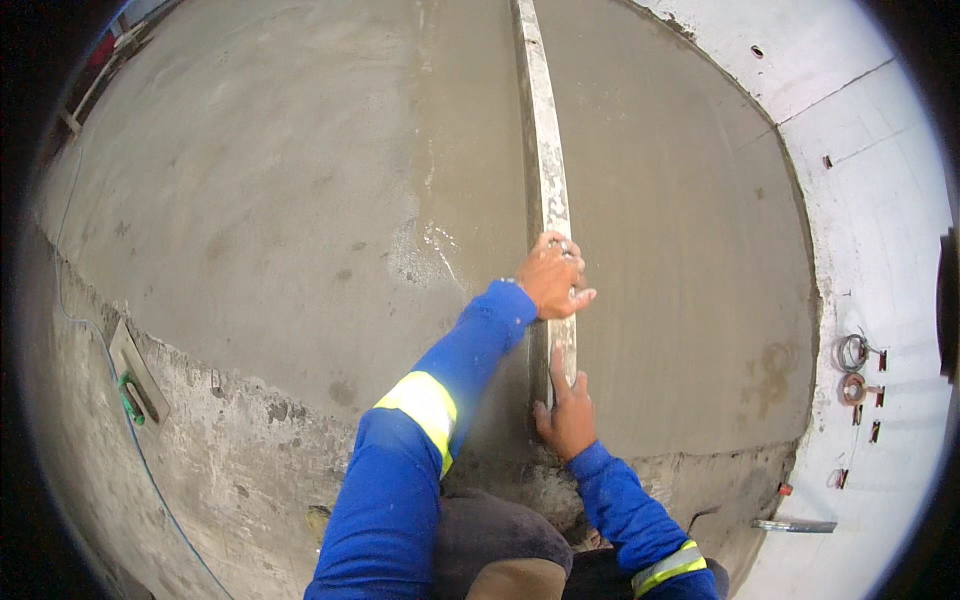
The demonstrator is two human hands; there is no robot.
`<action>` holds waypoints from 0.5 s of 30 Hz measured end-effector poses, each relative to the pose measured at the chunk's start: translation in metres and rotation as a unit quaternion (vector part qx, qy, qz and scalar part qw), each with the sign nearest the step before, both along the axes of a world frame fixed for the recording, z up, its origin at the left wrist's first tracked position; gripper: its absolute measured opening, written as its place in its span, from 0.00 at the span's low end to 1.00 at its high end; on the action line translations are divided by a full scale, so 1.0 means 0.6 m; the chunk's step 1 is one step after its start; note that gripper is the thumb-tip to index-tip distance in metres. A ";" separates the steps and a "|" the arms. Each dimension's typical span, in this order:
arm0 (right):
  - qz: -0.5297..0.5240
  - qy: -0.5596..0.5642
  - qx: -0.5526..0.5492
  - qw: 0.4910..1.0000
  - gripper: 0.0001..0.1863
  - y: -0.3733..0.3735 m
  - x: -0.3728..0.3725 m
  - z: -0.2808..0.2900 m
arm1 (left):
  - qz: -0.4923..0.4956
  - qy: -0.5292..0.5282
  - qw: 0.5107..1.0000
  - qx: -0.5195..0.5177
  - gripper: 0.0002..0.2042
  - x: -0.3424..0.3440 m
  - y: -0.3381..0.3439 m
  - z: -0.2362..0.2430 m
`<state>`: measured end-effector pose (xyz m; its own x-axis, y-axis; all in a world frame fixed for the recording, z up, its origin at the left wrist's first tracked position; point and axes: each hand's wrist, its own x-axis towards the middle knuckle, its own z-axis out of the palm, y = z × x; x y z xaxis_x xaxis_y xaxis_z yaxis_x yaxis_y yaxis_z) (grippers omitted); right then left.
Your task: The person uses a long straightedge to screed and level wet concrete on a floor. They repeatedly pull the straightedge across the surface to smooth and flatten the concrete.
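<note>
A long, pale, cement-smeared straightedge bar (pixel 545 130) lies on smooth grey wet mortar (pixel 680 250), running from the top of the view to just in front of my knees. My left hand (pixel 555 275) is closed over the bar, fingers bent across its upper face. Nearer to me, my right hand (pixel 568 415) grips the bar's near end, thumb on the left side and one finger stretched along the top. Both sleeves are blue with reflective bands. The bar's underside is hidden.
A steel finishing trowel (pixel 140 375) with a green handle lies at left, beside a thin blue cord (pixel 150 470). A white wall (pixel 850 100) borders the mortar at right. Near it are coiled wire (pixel 852 352), a brownish ring (pixel 852 388) and a metal strip (pixel 795 526).
</note>
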<state>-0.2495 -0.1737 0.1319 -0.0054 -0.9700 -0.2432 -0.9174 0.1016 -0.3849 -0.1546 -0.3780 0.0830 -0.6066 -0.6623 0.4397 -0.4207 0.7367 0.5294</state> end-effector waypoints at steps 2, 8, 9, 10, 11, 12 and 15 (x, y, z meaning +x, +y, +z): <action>0.008 0.004 -0.021 1.000 0.52 -0.009 0.001 -0.005 | 0.009 -0.012 1.000 -0.004 0.21 0.004 -0.008 0.006; 0.004 0.004 0.003 1.000 0.52 0.027 0.002 0.005 | 0.001 -0.001 1.000 -0.006 0.20 0.002 0.028 0.000; 0.005 0.004 -0.006 1.000 0.52 0.015 0.001 0.001 | 0.001 -0.005 1.000 -0.007 0.20 0.002 0.011 -0.001; 0.005 0.004 -0.015 1.000 0.52 0.006 0.003 0.001 | 0.002 -0.010 1.000 -0.008 0.20 0.005 0.001 0.000; 0.003 0.001 0.008 1.000 0.53 -0.004 0.008 0.005 | 0.013 -0.008 1.000 -0.011 0.20 0.009 -0.003 0.000; 0.001 0.000 0.029 1.000 0.53 -0.018 0.014 0.012 | 0.023 -0.005 1.000 -0.016 0.20 0.013 -0.008 0.000; 0.009 0.007 0.037 0.999 0.53 0.006 0.008 0.007 | 0.013 -0.012 1.000 -0.011 0.19 0.012 0.015 0.002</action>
<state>-0.2445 -0.1699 0.1359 0.0074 -0.9495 -0.3137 -0.9244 0.1132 -0.3643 -0.1476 -0.3692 0.0845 -0.6006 -0.6682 0.4391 -0.4521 0.7368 0.5028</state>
